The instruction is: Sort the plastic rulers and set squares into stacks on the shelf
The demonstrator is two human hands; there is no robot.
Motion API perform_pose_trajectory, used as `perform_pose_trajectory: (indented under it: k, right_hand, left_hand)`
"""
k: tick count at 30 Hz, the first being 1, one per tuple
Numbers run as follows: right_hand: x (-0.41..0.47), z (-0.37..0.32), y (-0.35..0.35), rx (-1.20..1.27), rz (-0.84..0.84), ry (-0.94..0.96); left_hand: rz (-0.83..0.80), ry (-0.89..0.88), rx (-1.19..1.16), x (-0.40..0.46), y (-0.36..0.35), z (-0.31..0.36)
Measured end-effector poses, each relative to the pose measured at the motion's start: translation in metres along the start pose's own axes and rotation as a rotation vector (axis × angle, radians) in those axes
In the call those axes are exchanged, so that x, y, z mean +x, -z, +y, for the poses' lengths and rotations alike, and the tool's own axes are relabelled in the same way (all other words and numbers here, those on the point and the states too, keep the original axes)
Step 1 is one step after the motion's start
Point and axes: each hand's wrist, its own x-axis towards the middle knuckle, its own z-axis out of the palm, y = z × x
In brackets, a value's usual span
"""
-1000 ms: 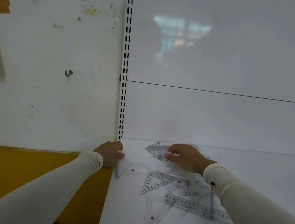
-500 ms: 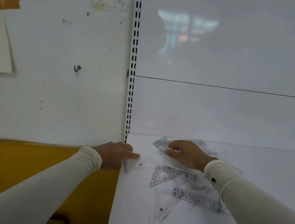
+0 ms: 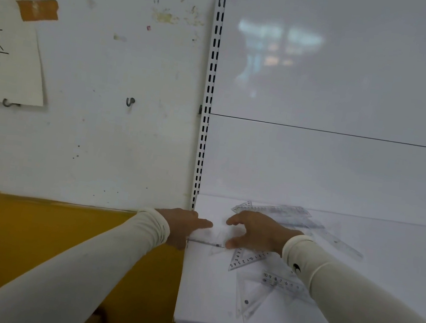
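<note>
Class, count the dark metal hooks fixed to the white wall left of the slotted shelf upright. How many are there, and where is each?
2. One hook sits mid-wall, left of the slotted upright. The other hook sits at the bottom edge of the paper sheet. More may be hidden behind that sheet.

Both arms wear long, close-fitting sleeves of plain cream-white cloth that run from the bottom edge of the view up to the wrists. Each sleeve ends in a slightly thicker, rolled-looking cuff. The right sleeve carries a small black mark just behind its cuff, a curved logo too small to read. The left sleeve shows a faint dark fleck near its cuff. The left hand and right hand are bare beyond the cuffs, with no gloves, rings or watch showing.
</note>
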Motion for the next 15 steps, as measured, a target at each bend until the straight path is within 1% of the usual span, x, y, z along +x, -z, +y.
perform_pose_trajectory:
  k: [4,7,9,15]
  right_hand:
    - [0.002,-0.0069,-0.0004,0.011,-0.067,0.004]
    - [0.0027,-0.0072,0.0007,0.001,-0.116,0.001]
    - [0.0036,-0.0077,0.0008,-0.007,-0.136,-0.012]
    - [0.0043,-0.0114,0.0015,0.003,-0.173,-0.089]
  left_hand:
    - [-0.083,0.022,0.013,0.0009,0.0031,0.0035]
    - [-0.067,-0.021,-0.003,0.0002,0.0033,0.0039]
    - [-0.053,-0.016,-0.02,-0.0013,0.0032,0.0039]
    - [-0.025,0.083,-0.139,-0.0042,0.0039,0.0025]
